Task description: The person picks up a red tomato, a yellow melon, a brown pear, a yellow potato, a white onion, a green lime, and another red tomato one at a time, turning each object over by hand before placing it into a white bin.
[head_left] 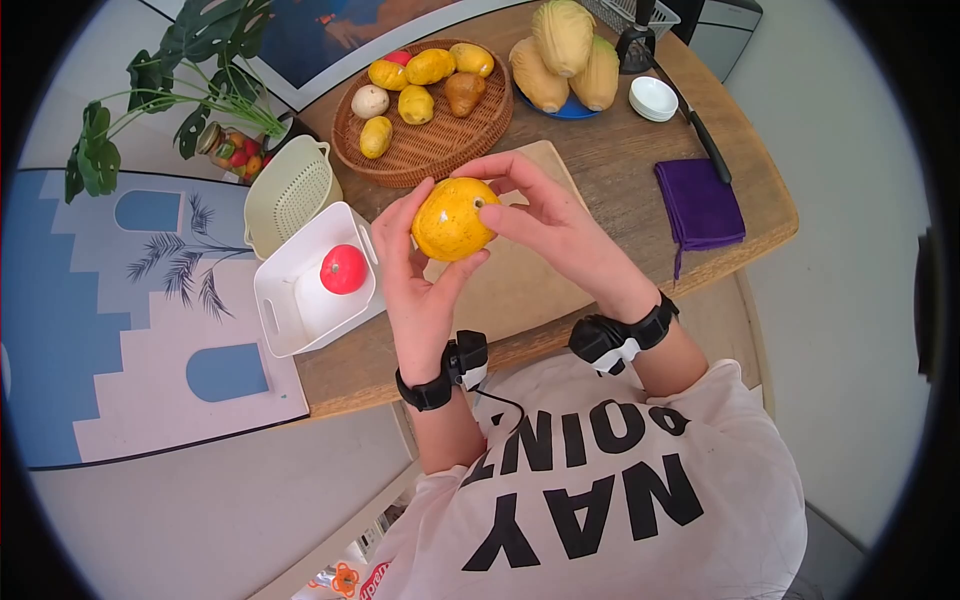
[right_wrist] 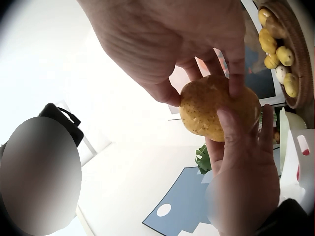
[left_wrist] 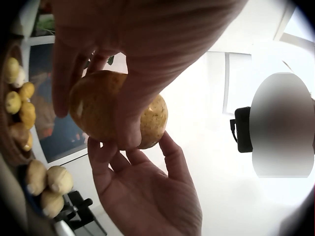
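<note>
A yellow, brown-speckled round fruit [head_left: 452,222] is held up over the tan board [head_left: 545,270], a small dark stem spot showing on its right side. My left hand [head_left: 412,250] grips it from the left, the thumb [left_wrist: 129,129] lying across its surface. From the other side my right hand [head_left: 545,205] holds it too, with fingers over the top and the thumb close by the stem spot. In the right wrist view, fingertips of both hands sit on the fruit [right_wrist: 204,115].
Left of the board, a white bin [head_left: 325,325] holds a red tomato [head_left: 343,269], with a pale colander [head_left: 290,190] behind. Yellow fruits lie in a wicker tray [head_left: 440,150] at the back. Toward the right are a long knife [head_left: 708,145] and a purple cloth [head_left: 702,205].
</note>
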The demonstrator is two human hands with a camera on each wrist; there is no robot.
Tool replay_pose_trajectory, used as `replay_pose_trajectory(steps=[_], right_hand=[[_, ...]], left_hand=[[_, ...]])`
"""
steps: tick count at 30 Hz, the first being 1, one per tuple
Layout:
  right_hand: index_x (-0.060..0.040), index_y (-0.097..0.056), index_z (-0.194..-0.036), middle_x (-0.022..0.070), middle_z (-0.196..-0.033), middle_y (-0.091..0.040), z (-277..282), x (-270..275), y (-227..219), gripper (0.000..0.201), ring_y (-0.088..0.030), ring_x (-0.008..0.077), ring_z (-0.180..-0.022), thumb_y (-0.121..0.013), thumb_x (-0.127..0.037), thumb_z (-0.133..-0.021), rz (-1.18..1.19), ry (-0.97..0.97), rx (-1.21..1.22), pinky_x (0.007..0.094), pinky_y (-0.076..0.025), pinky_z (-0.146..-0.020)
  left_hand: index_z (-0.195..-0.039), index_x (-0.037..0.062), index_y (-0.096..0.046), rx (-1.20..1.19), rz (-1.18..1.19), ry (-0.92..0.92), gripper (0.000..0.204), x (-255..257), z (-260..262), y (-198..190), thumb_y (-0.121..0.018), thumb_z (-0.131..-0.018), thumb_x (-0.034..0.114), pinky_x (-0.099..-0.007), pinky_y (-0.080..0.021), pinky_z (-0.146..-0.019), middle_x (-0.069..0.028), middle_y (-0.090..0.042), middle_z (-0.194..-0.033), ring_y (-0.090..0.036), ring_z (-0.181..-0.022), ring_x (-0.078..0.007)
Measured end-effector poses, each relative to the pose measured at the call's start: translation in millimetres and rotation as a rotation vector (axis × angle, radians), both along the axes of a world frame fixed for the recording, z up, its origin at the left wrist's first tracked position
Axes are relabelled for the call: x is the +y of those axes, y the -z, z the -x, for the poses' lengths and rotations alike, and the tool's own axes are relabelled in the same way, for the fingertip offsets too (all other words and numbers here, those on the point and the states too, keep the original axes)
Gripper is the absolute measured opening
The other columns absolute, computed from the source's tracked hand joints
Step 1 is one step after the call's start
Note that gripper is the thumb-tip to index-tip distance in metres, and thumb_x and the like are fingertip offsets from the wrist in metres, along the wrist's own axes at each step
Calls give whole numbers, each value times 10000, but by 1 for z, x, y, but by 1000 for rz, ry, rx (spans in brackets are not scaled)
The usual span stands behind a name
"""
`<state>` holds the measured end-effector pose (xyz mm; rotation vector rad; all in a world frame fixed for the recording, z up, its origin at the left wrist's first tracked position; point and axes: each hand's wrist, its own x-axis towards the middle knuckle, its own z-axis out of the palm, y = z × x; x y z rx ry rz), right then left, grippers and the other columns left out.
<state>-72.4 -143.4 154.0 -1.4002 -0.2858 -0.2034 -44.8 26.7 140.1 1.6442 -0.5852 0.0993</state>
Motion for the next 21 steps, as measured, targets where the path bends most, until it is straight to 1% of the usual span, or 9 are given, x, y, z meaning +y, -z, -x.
replay_pose_trajectory(steps=[4, 7, 9, 10, 13, 15, 18, 19, 21], right_hand=[[-28, -490, -1263, 57, -1192, -556, 1, -2, -2, 338, -545, 127, -1079, -546, -212, -985, -126, -16, 107, 284, -474, -885], [-17, -484, -1230, 68, -1173, -558, 1, 0, 1, 320, -550, 127, -1075, -559, -203, -980, -264, -40, 170, 287, -496, -851], [-30, -501, -1153, 47, -1114, -565, 0, 1, 2, 317, -564, 113, -999, -636, -223, -941, -243, -39, 195, 262, -506, -802], [-36, -510, -1115, 37, -1084, -569, 0, 2, 4, 321, -571, 106, -961, -675, -232, -922, -231, -39, 208, 250, -511, -777], [-41, -513, -1085, 21, -1033, -583, -2, 7, 21, 308, -567, 101, -962, -690, -222, -910, -12, 10, 36, 245, -511, -766], [-48, -530, -1059, 20, -1016, -584, 0, 7, 18, 272, -565, 99, -955, -688, -212, -910, 13, 3, 56, 238, -506, -740], [-62, -554, -1024, 6, -1004, -586, -1, -1, 13, 224, -565, 94, -932, -685, -202, -908, -70, -58, 161, 239, -495, -732], [-68, -562, -1013, 0, -1002, -587, -1, -3, 10, 209, -565, 93, -922, -684, -199, -907, -118, -88, 209, 241, -490, -734], [-72, -583, -1058, 15, -1092, -570, 1, -3, 1, 203, -549, 118, -1026, -674, -175, -908, -43, -14, 111, 278, -470, -854]], left_hand=[[-1447, 73, -380, 132, 224, -9, 799, 0, 1, -3, -758, -751, -31, -380, -477, -1024, -97, -457, -1361, -473, -1279, -219], [-1464, 78, -354, 82, 245, -29, 822, -5, 1, -5, -758, -754, -22, -373, -479, -1019, -107, -442, -1388, -479, -1271, -222], [-1469, 80, -344, 57, 224, -15, 834, -11, 2, -7, -765, -755, -6, -370, -480, -1014, -111, -432, -1403, -482, -1267, -223], [-1463, 78, -352, 4, 165, -52, 834, -12, 3, -6, -775, -747, 8, -370, -476, -1015, -111, -430, -1405, -482, -1268, -221], [-1442, 71, -376, -140, -34, -163, 840, -13, 2, -3, -805, -721, 37, -372, -462, -1021, -110, -425, -1408, -486, -1260, -212], [-1429, 63, -388, -217, -194, -238, 852, -6, -1, 1, -824, -697, 41, -374, -450, -1026, -106, -421, -1409, -495, -1241, -199], [-1414, 57, -404, 44, 23, -8, 805, 3, -3, -1, -817, -727, 130, -376, -428, -1036, -98, -447, -1377, -511, -1198, -196], [-1419, 57, -388, 142, 170, 36, 799, 4, -1, -1, -799, -748, 191, -377, -450, -1009, -90, -463, -1353, -517, -1196, -204], [-1431, 57, -356, 335, 465, 126, 800, 3, 5, 0, -761, -790, 313, -379, -494, -955, -74, -494, -1306, -530, -1193, -220]])
